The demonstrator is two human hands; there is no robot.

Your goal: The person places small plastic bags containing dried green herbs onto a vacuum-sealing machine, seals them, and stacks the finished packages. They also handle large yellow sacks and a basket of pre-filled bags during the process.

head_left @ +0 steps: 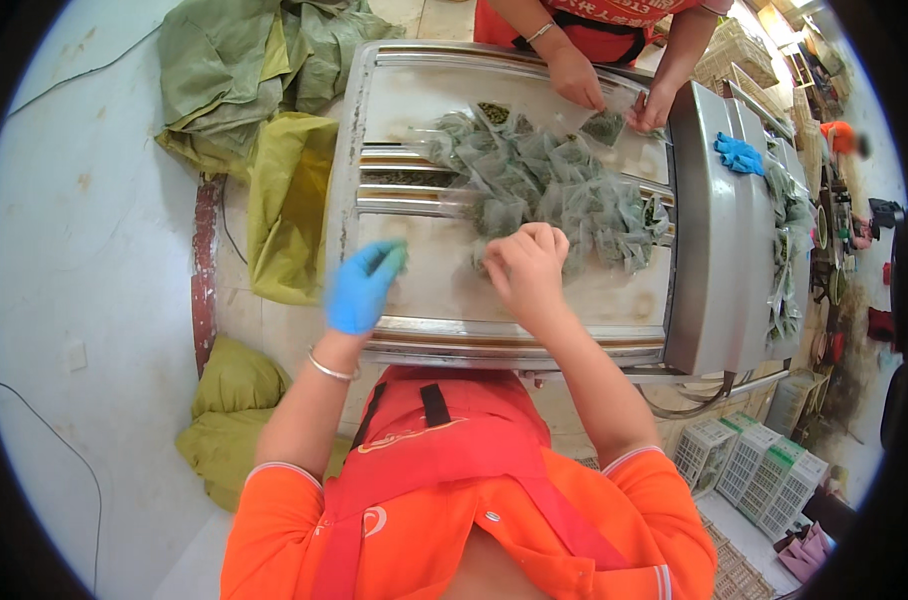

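Observation:
My left hand (362, 285) wears a blue glove and is blurred over the near left of the metal machine table (424, 330); its fingertips pinch something small and green. My bare right hand (526, 265) is curled, fingers closed on the near edge of a heap of small clear bags filled with green leaves (549, 190). Across the table another person's two bare hands (614, 92) hold one such bag (604, 125).
Green and yellow sacks (274, 120) lie on the floor to the left. A blue glove (739, 155) rests on the grey machine housing (714, 250) at right. White plastic crates (764, 470) stand at lower right.

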